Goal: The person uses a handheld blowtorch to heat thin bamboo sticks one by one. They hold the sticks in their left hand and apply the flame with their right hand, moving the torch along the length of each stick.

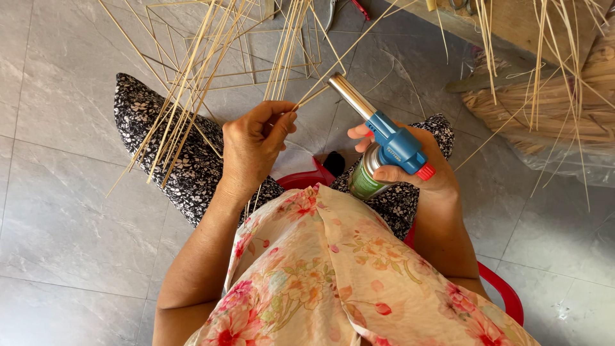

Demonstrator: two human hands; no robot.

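Above the lap, the left hand [253,144] is pinching a thin pale bamboo strip [314,96]. Right hand [416,170] is gripping a blue gas torch [384,138], its steel nozzle pointing up-left at the strip's slanting length.

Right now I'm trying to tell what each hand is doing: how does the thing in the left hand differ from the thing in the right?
The left hand pinches a thin, pale bamboo strip between its fingertips; the right hand wraps around a thick gas torch.
The strip is plain straw-coloured; the torch has a blue head, red knob, metal nozzle and green can.
The strip is flat and slender; the torch is bulky.
Both meet at the nozzle's tip.
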